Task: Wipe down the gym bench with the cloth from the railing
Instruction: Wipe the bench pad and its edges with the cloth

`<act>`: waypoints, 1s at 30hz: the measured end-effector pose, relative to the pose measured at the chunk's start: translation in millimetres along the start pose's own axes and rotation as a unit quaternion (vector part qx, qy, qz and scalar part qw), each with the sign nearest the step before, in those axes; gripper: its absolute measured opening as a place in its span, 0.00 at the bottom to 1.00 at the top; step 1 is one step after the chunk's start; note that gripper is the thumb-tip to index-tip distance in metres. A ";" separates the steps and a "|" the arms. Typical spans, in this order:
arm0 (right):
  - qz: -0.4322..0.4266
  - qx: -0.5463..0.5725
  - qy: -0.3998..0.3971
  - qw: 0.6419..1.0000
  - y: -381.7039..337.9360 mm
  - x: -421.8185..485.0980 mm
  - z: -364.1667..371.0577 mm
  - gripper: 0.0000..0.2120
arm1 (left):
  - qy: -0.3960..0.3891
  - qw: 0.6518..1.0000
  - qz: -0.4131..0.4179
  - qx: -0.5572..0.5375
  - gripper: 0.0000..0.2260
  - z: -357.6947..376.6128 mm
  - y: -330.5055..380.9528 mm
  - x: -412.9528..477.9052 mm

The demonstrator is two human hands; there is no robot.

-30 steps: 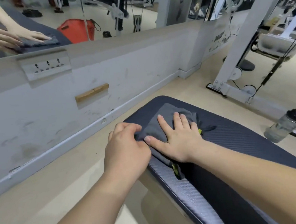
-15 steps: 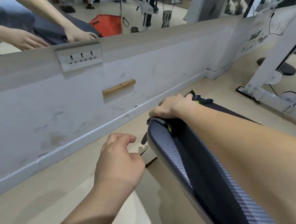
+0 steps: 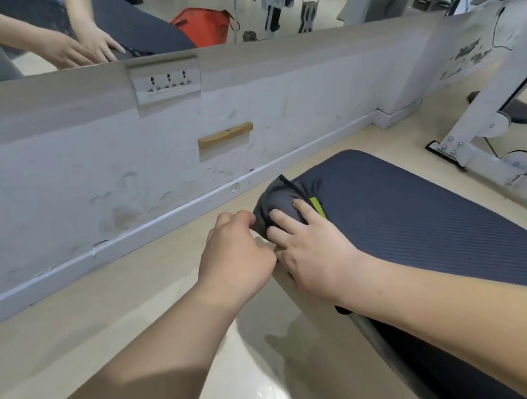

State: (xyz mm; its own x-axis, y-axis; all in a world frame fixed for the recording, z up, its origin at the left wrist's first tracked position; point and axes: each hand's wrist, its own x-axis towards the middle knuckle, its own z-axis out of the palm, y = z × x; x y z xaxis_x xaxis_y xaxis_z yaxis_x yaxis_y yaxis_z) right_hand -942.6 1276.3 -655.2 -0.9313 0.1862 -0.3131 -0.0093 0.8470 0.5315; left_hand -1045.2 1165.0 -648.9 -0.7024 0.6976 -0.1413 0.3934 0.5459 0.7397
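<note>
Cloth (image 3: 283,202) first: it sits bunched over the bench's (image 3: 419,223) far left corner, draped around the rounded edge of the dark ribbed pad, a lime tag showing beside my fingers. From the head view, my right hand (image 3: 312,249) lies flat with fingers spread on the cloth, pressing it into the corner; I judge that keeps the fabric hugging the curve so the edge gets wiped, not just the top. My left hand (image 3: 237,256) is curled into a loose fist just beside the cloth at the pad's side, fingers closed and touching or nearly touching its hanging edge; whether it actually pinches fabric I cannot tell. It likely steadies the loose end.

Around me: a scuffed white wall (image 3: 124,167) runs near the bench's corner, carrying a socket strip (image 3: 165,81) and a small wooden block (image 3: 225,134), with a mirror (image 3: 237,5) above reflecting both hands. A white machine frame (image 3: 481,133) stands well apart to the right. Only the wall crowds the corner; the rest of the pad is unobstructed.
</note>
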 end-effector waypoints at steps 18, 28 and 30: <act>0.001 0.040 -0.047 0.998 -74.8 -304.7 59.5 0.30 | -0.385 0.917 0.041 0.093 0.09 82.9 81.8 -160.7; 0.281 0.303 0.047 0.909 -90.9 -430.1 16.3 0.18 | -0.123 0.909 -0.261 -0.302 0.34 192.2 119.5 -271.8; 0.376 0.357 -0.039 0.854 -93.4 -449.9 11.8 0.19 | -0.083 0.908 -0.260 -0.320 0.32 204.0 120.8 -281.1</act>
State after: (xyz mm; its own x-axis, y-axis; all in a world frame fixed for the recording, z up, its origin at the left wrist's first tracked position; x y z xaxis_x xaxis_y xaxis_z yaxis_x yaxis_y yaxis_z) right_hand -518.4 1119.3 -573.3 -0.5495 0.8199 -0.1605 0.8308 0.5566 -0.0010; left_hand -679.2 1129.5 -654.1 -0.5754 0.5124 -0.6375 -0.4265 0.4771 0.7684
